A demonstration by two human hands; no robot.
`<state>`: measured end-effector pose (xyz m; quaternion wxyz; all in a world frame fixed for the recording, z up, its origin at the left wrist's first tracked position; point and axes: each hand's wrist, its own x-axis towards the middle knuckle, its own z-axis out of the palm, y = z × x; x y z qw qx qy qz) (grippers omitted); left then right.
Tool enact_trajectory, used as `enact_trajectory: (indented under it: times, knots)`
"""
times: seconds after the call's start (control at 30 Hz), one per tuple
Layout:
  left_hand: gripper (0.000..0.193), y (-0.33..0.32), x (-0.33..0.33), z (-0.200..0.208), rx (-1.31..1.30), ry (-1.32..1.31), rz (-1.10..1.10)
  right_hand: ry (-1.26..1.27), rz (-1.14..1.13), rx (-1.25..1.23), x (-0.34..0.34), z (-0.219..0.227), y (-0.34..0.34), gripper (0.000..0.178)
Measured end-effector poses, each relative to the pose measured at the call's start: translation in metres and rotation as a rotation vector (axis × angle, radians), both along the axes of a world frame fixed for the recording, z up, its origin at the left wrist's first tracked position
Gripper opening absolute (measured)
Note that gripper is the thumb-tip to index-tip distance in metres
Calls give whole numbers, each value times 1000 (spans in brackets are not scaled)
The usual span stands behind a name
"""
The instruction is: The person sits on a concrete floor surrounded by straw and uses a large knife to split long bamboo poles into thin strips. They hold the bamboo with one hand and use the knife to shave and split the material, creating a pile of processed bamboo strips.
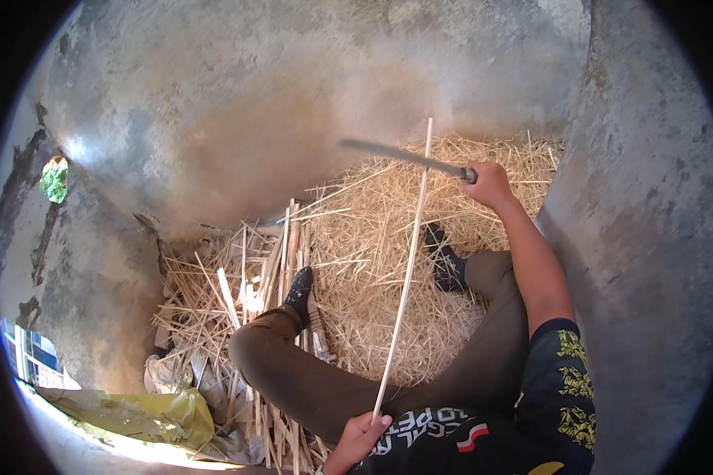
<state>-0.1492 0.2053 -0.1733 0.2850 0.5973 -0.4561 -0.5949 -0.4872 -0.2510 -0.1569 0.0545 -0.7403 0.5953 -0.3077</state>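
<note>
A long, thin, pale strip (408, 277), perhaps split bamboo, slants up from my lap to the wall. My left hand (359, 438) is closed around its lower end, close to my shirt. In my right hand (489, 187), raised at the right over the straw, is the handle of a long-bladed knife (404, 153). Its grey blade points left and crosses the strip near the upper end. Whether blade and strip touch I cannot tell. Both fists hide the parts they grip.
Shavings (372, 317) cover the floor between my legs. To the left lies a pile of split sticks (238, 293), beside my foot. A yellowish plastic sheet (166, 416) lies at the lower left. Grey walls (293, 79) stand close in front and at the right (642, 237).
</note>
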Motion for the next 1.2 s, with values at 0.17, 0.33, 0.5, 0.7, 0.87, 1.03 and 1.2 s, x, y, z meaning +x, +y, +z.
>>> enact_trajectory:
  times: [0.17, 0.33, 0.5, 0.7, 0.87, 1.03, 1.2]
  knots:
    - [37, -3, -4, 6, 110, 90, 104, -68, -352, 196, -1, -18, -3, 22]
    - [34, -4, 3, -2, 84, 136, 28, -36, -470, 220, -4, -19, -6, 26]
    - [33, -31, 17, 19, 176, 543, 189, -109, -437, 122, 19, -19, 2, 25]
    - [32, -118, 31, 65, 27, 505, 246, -695, -136, 452, 66, -8, 35, 28]
    - [27, -167, 31, 42, 19, 525, 241, -667, -83, 196, 119, -23, 108, 30]
    - [20, -164, 7, 27, -106, 486, 307, -520, 182, -3, 155, -47, 162, 31]
    - [28, -165, 10, 14, -70, 464, 378, -373, 187, 404, 163, -52, 165, 36]
